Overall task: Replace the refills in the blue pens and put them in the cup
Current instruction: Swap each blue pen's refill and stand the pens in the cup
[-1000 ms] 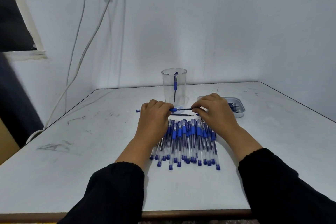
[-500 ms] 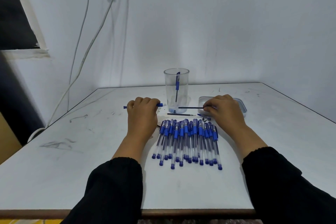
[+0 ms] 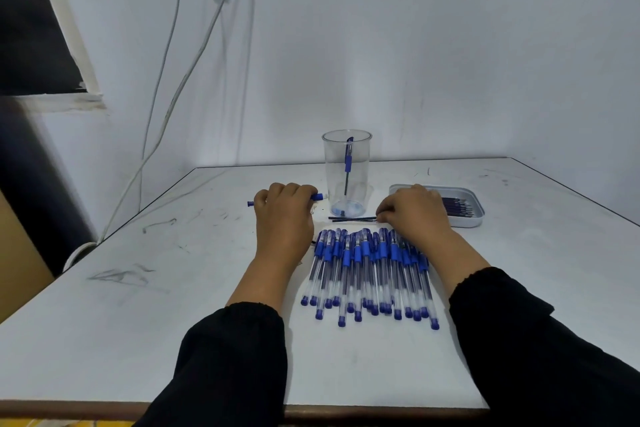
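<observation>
Your left hand (image 3: pixel 284 210) grips a clear-barrelled blue pen (image 3: pixel 318 197) lying crosswise, left of the smooth transparent cup (image 3: pixel 347 173), while your right hand (image 3: pixel 414 213) pinches thin dark refills (image 3: pixel 351 218), also crosswise, on the scuffed white table (image 3: pixel 173 288) between cup and the row of pens (image 3: pixel 370 270), whose long axes run toward you.

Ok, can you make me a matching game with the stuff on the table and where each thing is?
Things:
1. clear cup
2. pile of pens
3. tray
4. pen barrel

Places:
A. gripped in the left hand
B. lying in a row between the two arms
C. standing between the hands, one pen inside
D. just beyond the right hand, holding refills

Pairs: 1-C, 2-B, 3-D, 4-A
</observation>
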A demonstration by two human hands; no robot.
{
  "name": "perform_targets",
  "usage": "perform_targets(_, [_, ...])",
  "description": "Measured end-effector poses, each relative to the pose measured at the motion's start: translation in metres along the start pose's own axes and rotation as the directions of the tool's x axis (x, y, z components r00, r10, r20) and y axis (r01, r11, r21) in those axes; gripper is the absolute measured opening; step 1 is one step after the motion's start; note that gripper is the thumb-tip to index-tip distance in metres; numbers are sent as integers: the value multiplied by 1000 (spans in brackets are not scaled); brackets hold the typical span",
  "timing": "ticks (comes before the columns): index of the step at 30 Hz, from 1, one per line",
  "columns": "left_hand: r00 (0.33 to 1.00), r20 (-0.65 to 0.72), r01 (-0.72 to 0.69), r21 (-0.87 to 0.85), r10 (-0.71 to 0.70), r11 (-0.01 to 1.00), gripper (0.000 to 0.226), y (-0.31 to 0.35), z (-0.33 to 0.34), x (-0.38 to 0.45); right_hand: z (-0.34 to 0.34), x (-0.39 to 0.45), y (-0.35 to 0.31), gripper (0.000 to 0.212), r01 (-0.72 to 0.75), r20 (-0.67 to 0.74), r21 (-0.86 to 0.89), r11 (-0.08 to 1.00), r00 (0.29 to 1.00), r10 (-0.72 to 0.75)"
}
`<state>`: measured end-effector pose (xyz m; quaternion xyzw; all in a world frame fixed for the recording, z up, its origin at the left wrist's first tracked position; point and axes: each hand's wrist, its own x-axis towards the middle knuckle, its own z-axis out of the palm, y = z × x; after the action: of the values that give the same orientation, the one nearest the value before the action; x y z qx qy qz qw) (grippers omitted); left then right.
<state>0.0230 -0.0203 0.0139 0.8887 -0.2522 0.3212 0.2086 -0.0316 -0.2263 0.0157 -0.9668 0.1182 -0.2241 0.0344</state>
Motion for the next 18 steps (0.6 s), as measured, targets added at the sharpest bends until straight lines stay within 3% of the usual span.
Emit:
perform_targets(8, [1000, -11, -23, -7, 23, 1000, 26, 3, 0, -1, 7, 10, -5, 13, -56, 80, -53, 997, 995, 60])
perform_targets(18, [1000, 7, -17, -7, 17, 1000, 27, 4, -2, 0, 9, 9, -4, 16, -57, 20, 9, 998, 998, 57])
